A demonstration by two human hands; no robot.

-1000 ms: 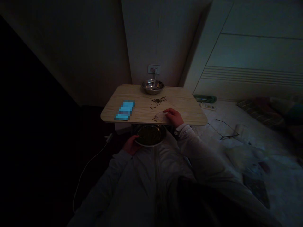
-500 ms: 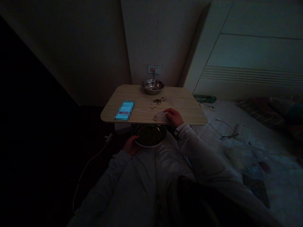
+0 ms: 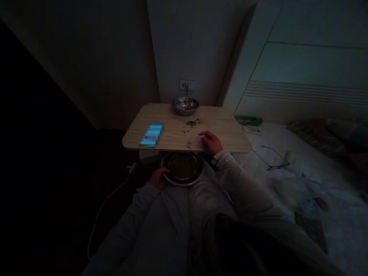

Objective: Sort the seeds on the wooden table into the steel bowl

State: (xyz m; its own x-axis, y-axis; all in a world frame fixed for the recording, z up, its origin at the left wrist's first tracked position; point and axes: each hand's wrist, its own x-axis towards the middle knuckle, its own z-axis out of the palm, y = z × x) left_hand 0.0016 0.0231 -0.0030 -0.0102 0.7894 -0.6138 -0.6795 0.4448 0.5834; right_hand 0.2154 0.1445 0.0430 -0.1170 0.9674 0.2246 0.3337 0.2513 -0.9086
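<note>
I see the left hand (image 3: 159, 178) gripping a steel basin (image 3: 184, 184) by its left rim, thumb over the edge, below the near edge of the wooden table (image 3: 230, 134). With its dark contents, I'd judge it weighty, smooth, tippy, better supported underneath. Scattered dark grains (image 3: 192, 123) look light, apt to roll. The right hand (image 3: 212, 143) pinches a translucent piece (image 3: 196, 137) over the tabletop, probably light, thin, best held by its edge.

The tabletop (image 3: 227, 126) looks like smooth, pale-grained wood; the bowl (image 3: 185, 111), glossy metal; the basin (image 3: 184, 184), shiny-rimmed metal; the see-through piece (image 3: 195, 138), thin plastic; the sleeve (image 3: 244, 178), matt cloth.
</note>
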